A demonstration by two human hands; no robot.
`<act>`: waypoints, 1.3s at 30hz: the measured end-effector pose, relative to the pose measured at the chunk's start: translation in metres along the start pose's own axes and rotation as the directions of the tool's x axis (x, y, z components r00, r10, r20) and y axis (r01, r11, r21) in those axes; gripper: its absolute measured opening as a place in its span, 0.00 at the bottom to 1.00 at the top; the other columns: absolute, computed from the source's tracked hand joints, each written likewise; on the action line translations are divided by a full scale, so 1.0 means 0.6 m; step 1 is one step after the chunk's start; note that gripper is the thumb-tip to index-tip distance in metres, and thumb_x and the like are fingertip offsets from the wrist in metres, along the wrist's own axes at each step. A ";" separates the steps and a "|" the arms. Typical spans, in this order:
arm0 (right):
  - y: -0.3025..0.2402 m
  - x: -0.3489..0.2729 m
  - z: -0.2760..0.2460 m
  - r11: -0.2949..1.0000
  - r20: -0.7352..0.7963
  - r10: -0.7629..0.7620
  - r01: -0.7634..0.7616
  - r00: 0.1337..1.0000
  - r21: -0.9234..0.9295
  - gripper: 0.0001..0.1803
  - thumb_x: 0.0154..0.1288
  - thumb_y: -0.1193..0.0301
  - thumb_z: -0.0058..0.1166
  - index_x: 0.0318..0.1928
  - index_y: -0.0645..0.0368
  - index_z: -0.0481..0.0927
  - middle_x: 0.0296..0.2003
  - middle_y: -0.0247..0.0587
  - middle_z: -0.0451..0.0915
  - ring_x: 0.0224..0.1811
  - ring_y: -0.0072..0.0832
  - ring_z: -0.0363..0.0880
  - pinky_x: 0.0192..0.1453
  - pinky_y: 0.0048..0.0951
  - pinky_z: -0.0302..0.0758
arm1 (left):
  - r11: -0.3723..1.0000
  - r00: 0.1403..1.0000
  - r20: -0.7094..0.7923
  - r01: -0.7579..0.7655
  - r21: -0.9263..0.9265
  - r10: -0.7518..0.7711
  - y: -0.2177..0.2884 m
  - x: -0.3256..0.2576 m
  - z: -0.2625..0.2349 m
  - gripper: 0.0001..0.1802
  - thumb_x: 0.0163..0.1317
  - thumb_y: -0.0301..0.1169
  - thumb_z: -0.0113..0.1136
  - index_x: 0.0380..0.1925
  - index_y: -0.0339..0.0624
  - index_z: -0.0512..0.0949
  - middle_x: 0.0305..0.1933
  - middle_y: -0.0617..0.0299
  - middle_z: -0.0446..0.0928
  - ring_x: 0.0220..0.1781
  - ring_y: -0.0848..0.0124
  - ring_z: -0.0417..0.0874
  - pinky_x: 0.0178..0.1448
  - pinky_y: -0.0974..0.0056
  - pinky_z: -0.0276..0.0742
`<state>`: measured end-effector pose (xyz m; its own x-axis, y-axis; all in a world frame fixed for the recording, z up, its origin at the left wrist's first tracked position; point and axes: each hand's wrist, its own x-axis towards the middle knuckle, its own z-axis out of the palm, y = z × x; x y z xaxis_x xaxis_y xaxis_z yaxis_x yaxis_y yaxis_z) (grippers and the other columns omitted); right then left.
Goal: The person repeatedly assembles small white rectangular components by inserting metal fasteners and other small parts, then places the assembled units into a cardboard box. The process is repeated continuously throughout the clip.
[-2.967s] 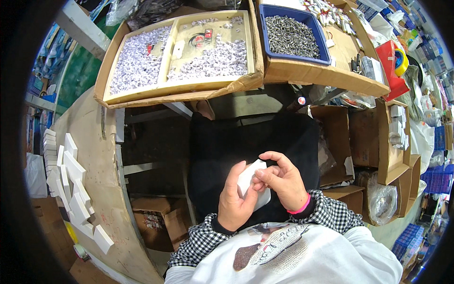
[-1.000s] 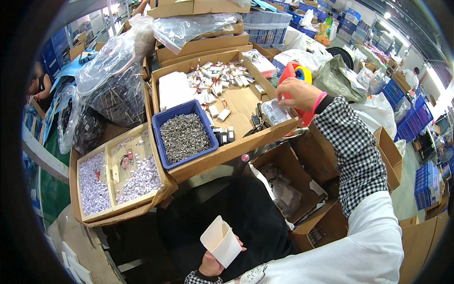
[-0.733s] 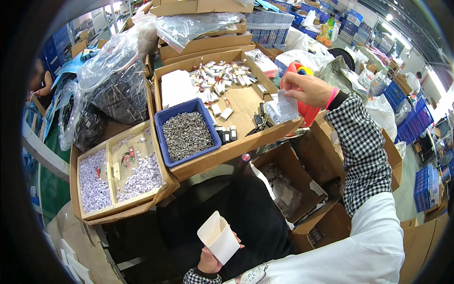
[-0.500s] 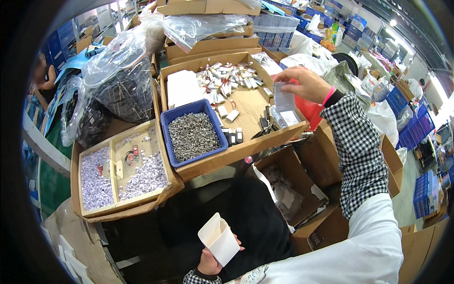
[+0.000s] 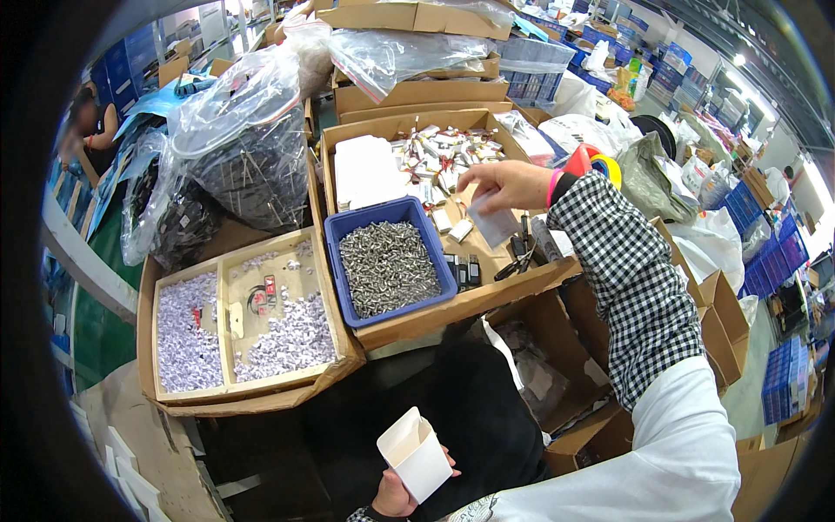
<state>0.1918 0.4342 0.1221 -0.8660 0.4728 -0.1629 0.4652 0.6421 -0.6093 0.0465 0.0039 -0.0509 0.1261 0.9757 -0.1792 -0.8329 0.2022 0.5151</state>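
Low at the front, my left hand (image 5: 396, 496) is closed around a small white carton (image 5: 421, 461) with its top open. My right hand (image 5: 515, 184) reaches over the cardboard tray (image 5: 474, 306), pinching a thin, translucent plastic piece (image 5: 494, 224), perhaps a small bag. Beneath and beyond it in the tray lie many small silvery packs with red wires (image 5: 444, 150). A stack of white cartons (image 5: 370, 172) sits at the tray's left. Small black items (image 5: 464, 271) rest by the front wall, next to a blue bin (image 5: 448, 283) full of small metal parts (image 5: 389, 268).
At left, a divided wooden tray (image 5: 228, 348) holds small white pieces. Behind it stands a large clear bag (image 5: 252, 165) of dark items. Open cardboard boxes (image 5: 600, 439) are by my right side. Tape rolls (image 5: 607, 168) lie beyond my right wrist. Another person (image 5: 97, 130) is at far left.
My right hand has moved left and lower over the tray with the translucent piece. My left hand still holds the carton. The view has shifted slightly, and tape rolls now show.
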 end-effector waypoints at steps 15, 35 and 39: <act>0.043 0.053 0.059 0.902 -0.161 0.413 -0.377 0.896 0.210 0.18 0.56 0.56 0.62 0.35 0.58 0.78 0.30 0.36 0.79 0.28 0.21 0.76 0.28 0.23 0.75 | 0.998 0.998 -0.042 0.054 -0.022 -0.055 0.014 0.010 -0.017 0.57 0.41 0.69 0.60 0.61 0.36 0.58 0.52 0.48 0.71 0.53 0.58 0.77 0.56 0.46 0.75; -0.168 -0.077 0.108 0.950 -0.697 -0.122 0.287 0.706 0.125 0.14 0.58 0.79 0.58 0.46 0.62 0.75 0.36 0.38 0.81 0.40 0.21 0.79 0.46 0.22 0.75 | 0.997 0.992 0.101 -0.082 -0.005 0.082 0.029 -0.015 -0.011 0.53 0.51 0.69 0.51 0.63 0.35 0.58 0.56 0.51 0.69 0.55 0.62 0.74 0.58 0.53 0.73; -0.275 -0.149 0.225 0.899 -0.586 -0.324 0.434 0.743 0.054 0.11 0.57 0.80 0.58 0.42 0.62 0.79 0.36 0.42 0.82 0.38 0.25 0.82 0.42 0.24 0.79 | 0.996 0.986 0.149 -0.083 0.031 0.078 0.033 -0.010 -0.001 0.53 0.52 0.70 0.48 0.63 0.35 0.58 0.56 0.51 0.68 0.55 0.64 0.74 0.58 0.55 0.73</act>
<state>0.1675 0.2046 0.1328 -0.6866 0.4967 0.5309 0.0323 0.7504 -0.6602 0.0289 0.0020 -0.0403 0.1397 0.9901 -0.0115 -0.8235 0.1226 0.5538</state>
